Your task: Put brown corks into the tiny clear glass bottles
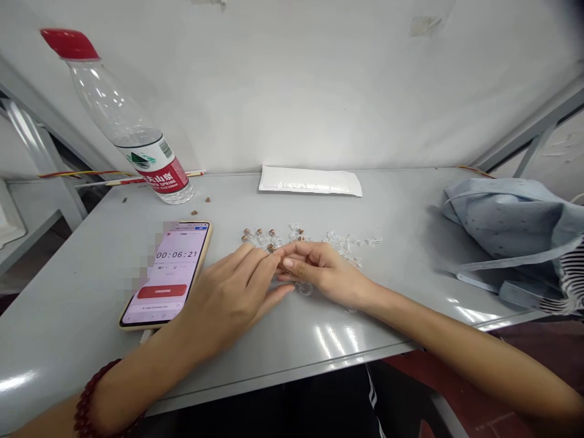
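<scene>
My left hand (239, 283) and my right hand (322, 271) meet over the middle of the desk, fingertips touching. Both are closed in a pinch, and whatever lies between the fingers is hidden. Just under my right hand shows a clear rounded piece (304, 288); I cannot tell if it is held or lying on the desk. Beyond my fingertips lie several tiny clear bottles with brown cork-like tops (260, 232). To their right, small clear pieces (347, 242) are scattered, partly covered by my right hand.
A phone (170, 274) showing a running timer lies left of my left hand. Behind it stands a red-capped water bottle (132, 134). A white padded packet (310, 181) rests near the wall. Light blue cloth (515, 219) is heaped at the right. Brown crumbs (194, 212) lie near the bottle.
</scene>
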Motion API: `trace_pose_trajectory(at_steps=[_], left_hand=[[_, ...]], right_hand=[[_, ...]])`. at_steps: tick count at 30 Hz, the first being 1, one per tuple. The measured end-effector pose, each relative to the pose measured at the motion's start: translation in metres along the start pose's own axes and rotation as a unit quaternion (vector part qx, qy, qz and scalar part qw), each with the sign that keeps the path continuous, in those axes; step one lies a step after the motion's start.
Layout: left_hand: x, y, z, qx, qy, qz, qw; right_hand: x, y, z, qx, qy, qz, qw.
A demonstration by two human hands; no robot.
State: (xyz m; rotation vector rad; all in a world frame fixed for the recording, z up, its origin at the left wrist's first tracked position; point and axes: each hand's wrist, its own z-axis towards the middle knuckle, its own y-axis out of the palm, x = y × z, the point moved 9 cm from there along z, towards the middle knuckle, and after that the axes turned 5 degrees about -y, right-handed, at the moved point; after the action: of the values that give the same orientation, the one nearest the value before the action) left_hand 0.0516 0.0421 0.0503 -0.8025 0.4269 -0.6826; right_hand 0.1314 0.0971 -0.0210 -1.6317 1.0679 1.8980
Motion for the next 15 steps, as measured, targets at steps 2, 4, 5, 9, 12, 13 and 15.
trace_pose_trajectory(at_steps=[2,4,5,9,12,13,15], left_hand=[[0.000,0.001,0.001,-0.006,-0.001,0.008,1.000],[-0.001,0.002,0.002,-0.015,-0.010,0.005,1.000],[-0.001,0.002,0.002,-0.016,-0.015,-0.002,1.000],[-0.005,0.001,-0.001,-0.006,-0.049,-0.045,0.998],[-0.009,0.004,-0.002,-0.010,-0.077,-0.086,0.993],[-0.010,0.005,-0.002,-0.010,-0.084,-0.099,0.991],[-0.013,0.006,-0.001,-0.006,-0.095,-0.117,0.989]], right_hand=[[0.002,0.003,0.001,-0.011,-0.004,0.025,1.000],[0.003,0.005,0.001,-0.020,-0.009,0.029,0.999],[0.003,0.006,0.001,-0.022,-0.011,0.023,0.999],[0.001,0.007,0.000,-0.020,-0.008,0.001,1.000],[-0.003,0.010,-0.001,-0.020,-0.007,0.001,1.000],[-0.004,0.010,-0.001,-0.018,-0.008,0.000,1.000],[-0.006,0.009,-0.001,-0.009,-0.005,-0.009,1.000]])
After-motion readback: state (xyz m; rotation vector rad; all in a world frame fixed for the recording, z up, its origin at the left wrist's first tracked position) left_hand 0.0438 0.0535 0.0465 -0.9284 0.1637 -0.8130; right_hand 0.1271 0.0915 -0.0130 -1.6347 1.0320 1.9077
